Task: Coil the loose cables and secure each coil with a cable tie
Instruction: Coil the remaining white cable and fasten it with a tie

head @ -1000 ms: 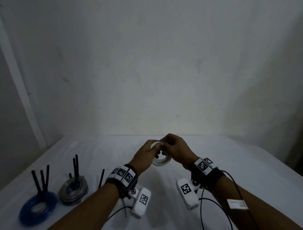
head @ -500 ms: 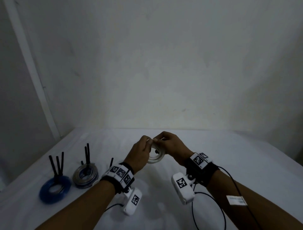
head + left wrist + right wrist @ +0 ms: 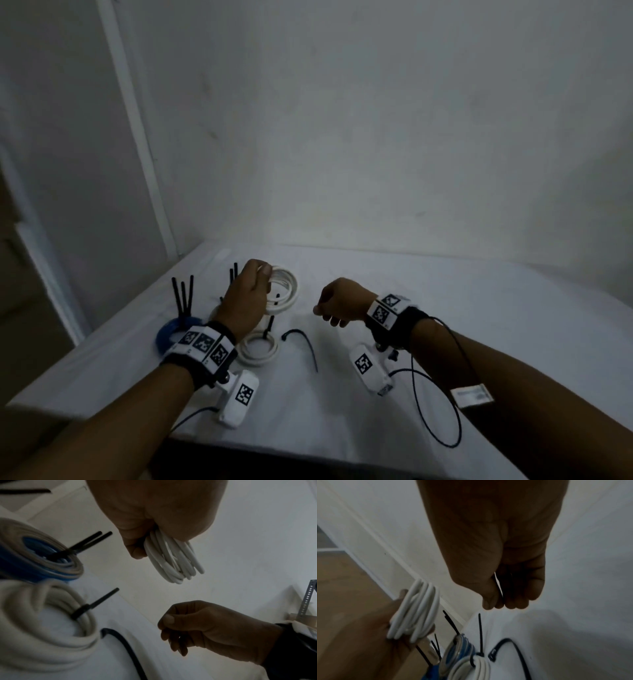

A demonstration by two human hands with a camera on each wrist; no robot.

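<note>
Head view: left hand [image 3: 245,301] raised over the worktop [image 3: 479,325], fingers curled round the untied white coil [image 3: 286,289], loops bunched in the grip. Right hand [image 3: 342,303] loosely curled, apart from the coil; whether anything thin is pinched inside, not clear. Loose black cable tie [image 3: 301,346] flat on the worktop, below and between the two hands, nearer the right; long axis running from the head near the tied white coil [image 3: 258,349] toward the worktop's near edge. Blue coil [image 3: 171,330] further left, tied, tails upright. Likely next: right hand down to the tie, then across to the held coil.
</note>
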